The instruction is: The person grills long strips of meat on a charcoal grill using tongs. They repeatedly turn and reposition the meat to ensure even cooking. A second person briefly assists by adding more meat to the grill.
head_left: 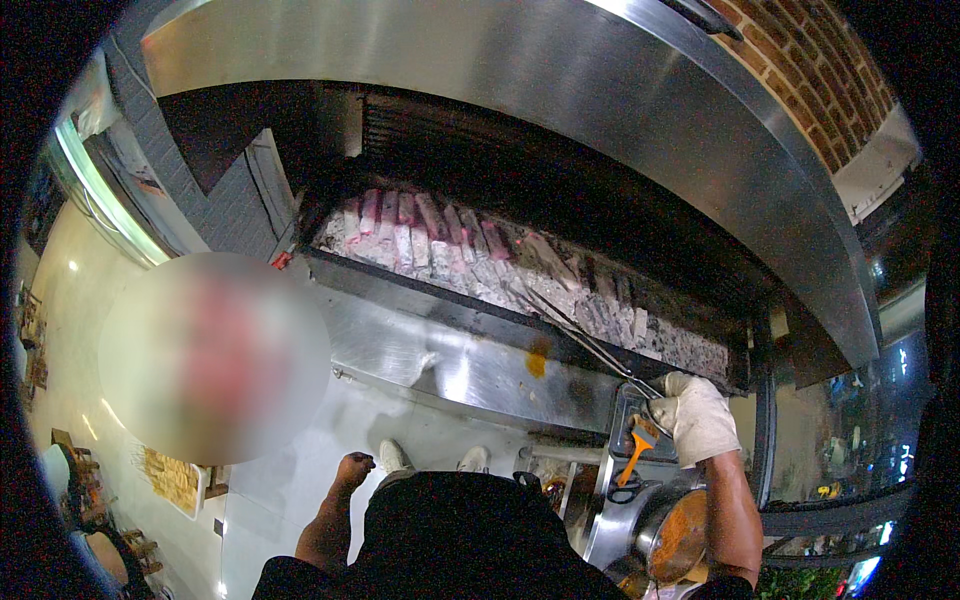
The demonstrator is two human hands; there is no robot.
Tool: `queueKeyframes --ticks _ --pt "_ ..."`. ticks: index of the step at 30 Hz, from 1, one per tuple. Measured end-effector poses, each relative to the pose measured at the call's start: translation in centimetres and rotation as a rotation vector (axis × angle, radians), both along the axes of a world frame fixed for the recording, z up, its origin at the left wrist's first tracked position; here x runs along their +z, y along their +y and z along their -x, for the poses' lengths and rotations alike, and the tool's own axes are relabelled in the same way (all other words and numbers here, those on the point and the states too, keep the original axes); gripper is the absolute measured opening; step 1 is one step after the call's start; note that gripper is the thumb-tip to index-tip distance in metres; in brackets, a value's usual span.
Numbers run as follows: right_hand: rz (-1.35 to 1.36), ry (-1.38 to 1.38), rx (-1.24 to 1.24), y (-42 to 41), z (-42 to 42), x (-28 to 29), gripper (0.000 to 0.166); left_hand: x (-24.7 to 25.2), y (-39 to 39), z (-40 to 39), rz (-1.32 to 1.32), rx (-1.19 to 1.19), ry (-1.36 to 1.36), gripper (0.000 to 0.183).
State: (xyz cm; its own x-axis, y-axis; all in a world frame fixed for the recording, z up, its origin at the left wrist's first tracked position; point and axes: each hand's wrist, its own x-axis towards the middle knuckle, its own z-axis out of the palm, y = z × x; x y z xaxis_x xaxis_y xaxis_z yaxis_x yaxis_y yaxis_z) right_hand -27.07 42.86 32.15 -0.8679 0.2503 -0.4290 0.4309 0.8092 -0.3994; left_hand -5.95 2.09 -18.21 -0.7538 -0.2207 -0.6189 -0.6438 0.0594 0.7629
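My right hand (694,416), in a thick off-white work glove, grips long metal tongs (592,345) near the right end of a charcoal grill. The tongs slant up and left over the front edge, with their tips among ash and charcoal (457,232). Towards the left the charcoal glows pinkish red; towards the right it is grey ash. My left hand (356,471) hangs low beside my body above the floor. Its fingers are curled in and nothing shows in them.
A stainless steel ledge (390,315) with an orange-brown stain (537,357) fronts the grill. By my right arm are an orange-handled brush (637,450) on a tray, black-handled scissors (624,489) and a pot of reddish seasoning (679,532). A skewer tray (174,480) stands left, near a blurred person (225,352).
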Motion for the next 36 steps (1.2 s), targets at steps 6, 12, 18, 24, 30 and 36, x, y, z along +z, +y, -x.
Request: queueKeyframes --ticks 6,12,18,24,30,36 --pt "-0.703 0.306 0.625 -0.3 -1.3 1.7 0.018 0.0 0.4 -0.1 0.046 -0.097 0.057 0.025" --pt "-0.734 0.321 0.665 1.3 -1.9 2.3 0.024 -0.4 0.4 -0.5 0.019 -0.028 -0.017 0.024" --pt "-0.559 0.33 0.509 3.1 -1.9 3.7 0.021 -0.1 0.1 -0.3 0.039 -0.038 0.01 0.024" --pt "-0.295 0.315 0.39 4.8 -1.6 0.7 0.026 1.2 0.6 0.1 -0.007 -0.01 -0.006 0.022" --pt "-0.434 0.223 0.454 1.7 -1.1 1.6 0.031 -0.3 0.1 -1.1 -0.045 0.021 -0.018 0.023" --pt "-0.15 0.182 0.278 6.9 0.5 -2.0 0.021 0.3 0.2 -0.7 -0.003 -0.022 -0.014 0.023"
